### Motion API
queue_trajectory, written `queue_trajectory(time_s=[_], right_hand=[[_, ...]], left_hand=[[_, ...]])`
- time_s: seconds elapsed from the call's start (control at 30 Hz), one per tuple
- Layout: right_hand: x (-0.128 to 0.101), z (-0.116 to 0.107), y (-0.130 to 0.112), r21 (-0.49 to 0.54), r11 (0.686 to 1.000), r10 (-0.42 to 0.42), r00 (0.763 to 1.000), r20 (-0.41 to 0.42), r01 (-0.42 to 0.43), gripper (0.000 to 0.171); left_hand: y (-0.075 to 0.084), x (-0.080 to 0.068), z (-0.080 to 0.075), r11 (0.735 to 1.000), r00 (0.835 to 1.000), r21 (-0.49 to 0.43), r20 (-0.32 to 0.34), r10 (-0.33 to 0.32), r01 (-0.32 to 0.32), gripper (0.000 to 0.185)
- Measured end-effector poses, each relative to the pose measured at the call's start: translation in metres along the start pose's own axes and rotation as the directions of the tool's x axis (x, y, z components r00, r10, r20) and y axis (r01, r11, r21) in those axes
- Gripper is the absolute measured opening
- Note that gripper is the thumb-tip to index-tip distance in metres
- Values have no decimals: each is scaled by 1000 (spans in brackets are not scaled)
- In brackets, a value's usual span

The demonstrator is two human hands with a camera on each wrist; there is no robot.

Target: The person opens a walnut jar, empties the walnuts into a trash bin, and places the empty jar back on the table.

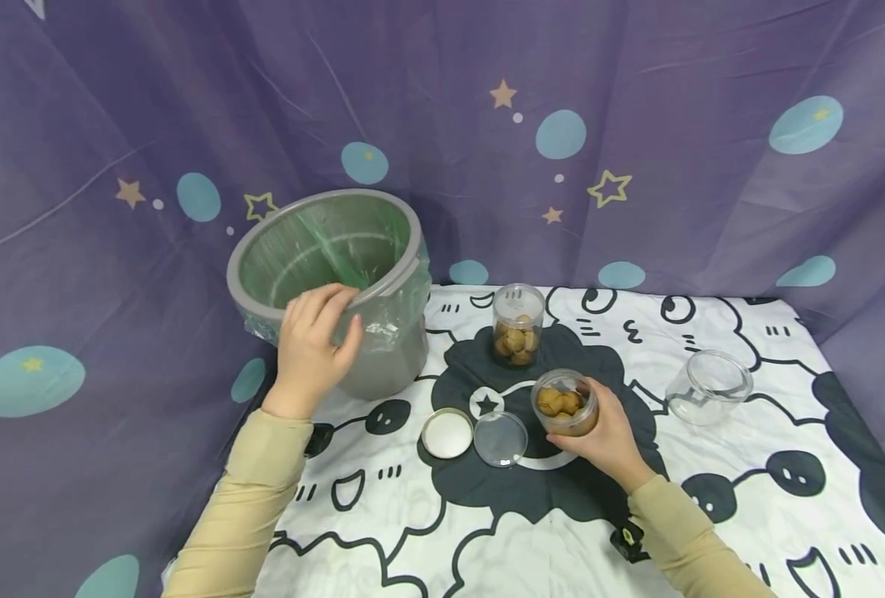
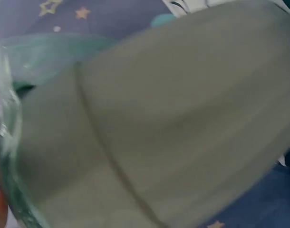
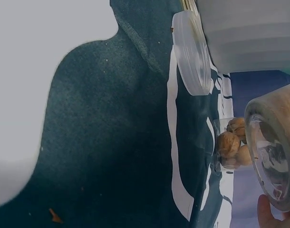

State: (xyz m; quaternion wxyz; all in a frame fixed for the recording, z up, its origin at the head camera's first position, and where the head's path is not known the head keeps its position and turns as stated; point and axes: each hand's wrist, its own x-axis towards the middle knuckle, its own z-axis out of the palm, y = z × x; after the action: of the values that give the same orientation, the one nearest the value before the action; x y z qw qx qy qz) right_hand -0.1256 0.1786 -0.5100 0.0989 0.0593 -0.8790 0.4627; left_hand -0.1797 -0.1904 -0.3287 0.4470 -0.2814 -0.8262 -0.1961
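My left hand grips the rim of a grey bin lined with a green plastic bag; the bin tilts toward me at the table's left edge. Its grey wall fills the left wrist view. My right hand holds an open clear jar of brown walnuts, tipped a little to the left just above the cloth. The jar's rim shows in the right wrist view. A second clear jar of walnuts stands upright behind it.
A white lid and a clear lid lie side by side on the black-and-white cloth. An empty clear jar lies tilted at the right. A purple starred curtain hangs behind.
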Motion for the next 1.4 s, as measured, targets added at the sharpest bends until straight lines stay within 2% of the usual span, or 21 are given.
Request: queue_trajectory(time_s=[0.27,0.43,0.7,0.93,1.1,1.27,1.4], right_hand=[[0,0,0,2,1000,6,1000,1,-6,97],[0,0,2,6,1000,8,1000,4,-8,97],[1,3,1,8,1000,-1,1000,1,1,96],[3,5,1,10,1000,0,1000,-3,0,95],[5,10,-3,28,1000,2,1000,8,-2,95],[12,9,-7,27,999,-47,999,2,47,94],[23,0,-16,-4,995,-101,995,-10,101,93]], left_hand=[[-18,-12,-4,983,987,175,142,-79,54,35],[-27,-17,-9,971,978,226,169,-119,78,41],[-39,-23,-16,961,975,254,162,-154,110,62],[-42,-24,-16,964,975,242,162,-154,112,54],[-43,-26,-15,964,980,236,127,-154,121,54],[-44,-28,-13,965,980,218,100,-169,144,55],[-43,-27,-11,966,978,206,103,-181,157,55]])
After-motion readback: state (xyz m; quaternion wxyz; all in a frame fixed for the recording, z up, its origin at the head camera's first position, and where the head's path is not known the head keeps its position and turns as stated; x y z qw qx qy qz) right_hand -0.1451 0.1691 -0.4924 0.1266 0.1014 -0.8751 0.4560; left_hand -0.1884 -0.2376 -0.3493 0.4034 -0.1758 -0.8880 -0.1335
